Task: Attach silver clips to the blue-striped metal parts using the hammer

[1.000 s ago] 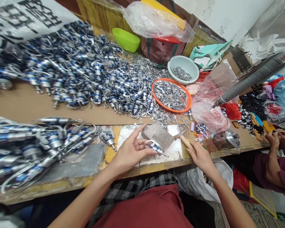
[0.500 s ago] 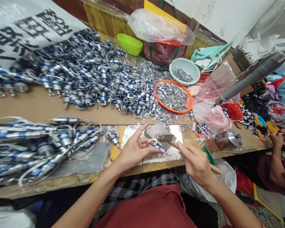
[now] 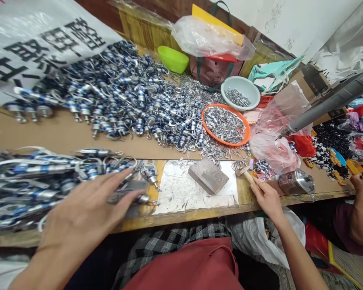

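Observation:
My left hand lies low over the near-left pile of blue-and-silver metal fittings with white straps. Its fingers are stretched out, the thumb apart from them. One fitting pokes out just past the thumb, partly hidden beneath the hand. My right hand is closed on the wooden handle of a hammer, whose head rests low at the right of the white paper. Between the hands a grey stone block sits on that paper.
A large heap of similar fittings covers the back of the bench. An orange tray holds small metal plates, and a pale bowl holds pins. A power screwdriver hangs at right, above a metal mug. Another person's hands are far right.
My left hand has moved left from the stone block to the near-left pile, carrying a fitting there and spreading its fingers. The hammer has moved right, off the block, with my right hand.

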Motion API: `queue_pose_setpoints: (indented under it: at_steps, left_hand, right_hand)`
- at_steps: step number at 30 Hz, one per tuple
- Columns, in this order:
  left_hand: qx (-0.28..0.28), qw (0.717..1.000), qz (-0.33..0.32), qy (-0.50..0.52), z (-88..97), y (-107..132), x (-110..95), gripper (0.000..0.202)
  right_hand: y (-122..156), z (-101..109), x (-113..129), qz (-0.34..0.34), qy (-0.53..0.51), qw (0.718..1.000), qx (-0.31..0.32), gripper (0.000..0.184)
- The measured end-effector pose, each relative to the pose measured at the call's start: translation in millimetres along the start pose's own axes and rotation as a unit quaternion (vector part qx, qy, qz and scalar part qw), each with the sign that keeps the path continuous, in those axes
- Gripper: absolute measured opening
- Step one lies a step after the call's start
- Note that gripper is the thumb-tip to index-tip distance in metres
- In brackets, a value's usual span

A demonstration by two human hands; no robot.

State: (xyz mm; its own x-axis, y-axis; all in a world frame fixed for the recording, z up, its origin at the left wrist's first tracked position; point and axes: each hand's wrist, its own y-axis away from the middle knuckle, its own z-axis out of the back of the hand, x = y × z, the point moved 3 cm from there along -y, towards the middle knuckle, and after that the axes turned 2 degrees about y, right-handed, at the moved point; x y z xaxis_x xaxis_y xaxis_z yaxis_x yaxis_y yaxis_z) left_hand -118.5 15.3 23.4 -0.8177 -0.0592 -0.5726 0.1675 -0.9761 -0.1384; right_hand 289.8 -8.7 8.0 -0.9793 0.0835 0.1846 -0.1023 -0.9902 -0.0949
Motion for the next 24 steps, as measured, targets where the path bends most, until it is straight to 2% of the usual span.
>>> queue_pose_setpoints:
  at_steps: [1, 3, 4, 6, 8, 9, 12, 15, 19, 24]
  left_hand:
    - [-0.048, 0.997, -0.037, -0.041, 2.2, -4.9, -4.5, 0.044]
    - [-0.098, 0.988, -0.098, -0.061, -3.8, -21.9, -23.3, 0.037]
    - [-0.079, 0.987, -0.120, -0.067, -12.7, -34.0, -35.6, 0.036]
    - [0.006, 0.982, -0.165, -0.095, -36.6, -60.5, -62.0, 0.036]
    - [0.029, 0.980, -0.163, -0.108, -56.2, -84.6, -82.1, 0.033]
    - [0.060, 0.980, -0.138, -0.130, -65.3, -94.1, -87.3, 0.032]
    - [0.105, 0.980, -0.091, -0.142, -78.4, -107.9, -88.8, 0.026]
    - [0.107, 0.984, -0.070, -0.124, -75.0, -105.6, -75.5, 0.027]
    - [0.095, 0.990, -0.058, -0.092, -65.9, -95.1, -61.7, 0.034]
    - [0.101, 0.991, -0.043, -0.076, -69.9, -90.3, -68.5, 0.023]
  right_hand:
    - [-1.9, 0.4, 2.8, 0.015, 0.016, 1.000, -0.020, 0.033]
    - [-8.3, 1.6, 15.9, 0.059, 0.041, 0.995, -0.069, 0.029]
    - [-13.5, 1.6, 25.1, 0.087, 0.044, 0.991, -0.091, 0.028]
    - [-28.7, -1.5, 46.2, 0.148, 0.036, 0.982, -0.112, 0.027]
    - [-49.1, -9.2, 67.0, 0.201, 0.035, 0.974, -0.096, 0.032]
    - [-60.4, -14.3, 76.1, 0.213, 0.047, 0.972, -0.081, 0.037]
    - [-91.2, -30.3, 94.6, 0.194, 0.113, 0.974, -0.028, 0.048]
    - [-107.6, -40.8, 102.6, 0.171, 0.155, 0.973, 0.004, 0.046]
    - [-112.4, -43.5, 102.2, 0.176, 0.158, 0.972, 0.000, 0.037]
    - [-117.1, -41.0, 99.2, 0.182, 0.149, 0.972, -0.029, 0.035]
